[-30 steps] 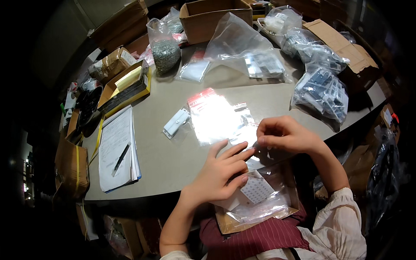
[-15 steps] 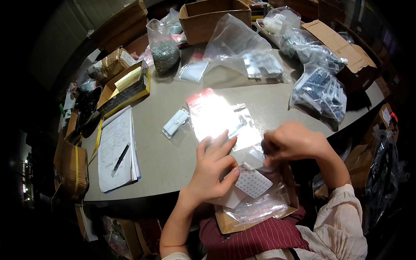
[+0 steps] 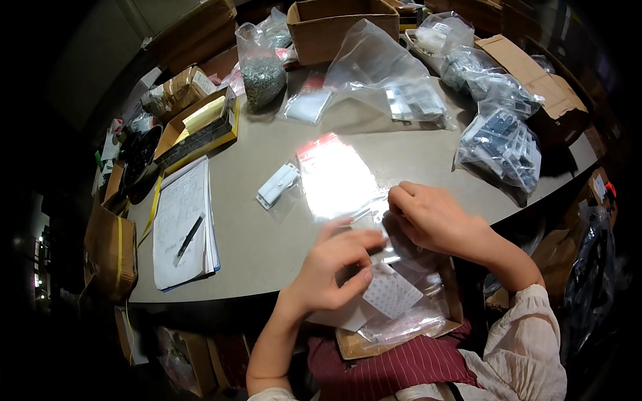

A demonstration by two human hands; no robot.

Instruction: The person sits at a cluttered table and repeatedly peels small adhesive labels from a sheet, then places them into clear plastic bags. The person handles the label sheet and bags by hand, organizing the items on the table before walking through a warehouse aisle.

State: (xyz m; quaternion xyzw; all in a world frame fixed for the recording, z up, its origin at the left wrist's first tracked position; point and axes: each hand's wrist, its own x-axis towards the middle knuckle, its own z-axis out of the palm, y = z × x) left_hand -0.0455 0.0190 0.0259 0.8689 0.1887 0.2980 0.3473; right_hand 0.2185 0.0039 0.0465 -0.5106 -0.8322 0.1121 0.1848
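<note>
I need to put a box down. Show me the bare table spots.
Free: the grey table between the notepad, the small white part and the near edge; a strip right of the shiny bag, before the bag of dark parts. Crowded: back edge and around both hands.

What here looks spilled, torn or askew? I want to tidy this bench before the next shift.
Nothing looks spilled or torn. The table is crowded with clear bags and open boxes, but each sits whole. The left hand and right hand pinch a small clear bag at the edge.

Pen (image 3: 189,238) on paper stack (image 3: 179,227); cardboard box (image 3: 341,27) behind; bag of grey bits (image 3: 261,73).
</note>
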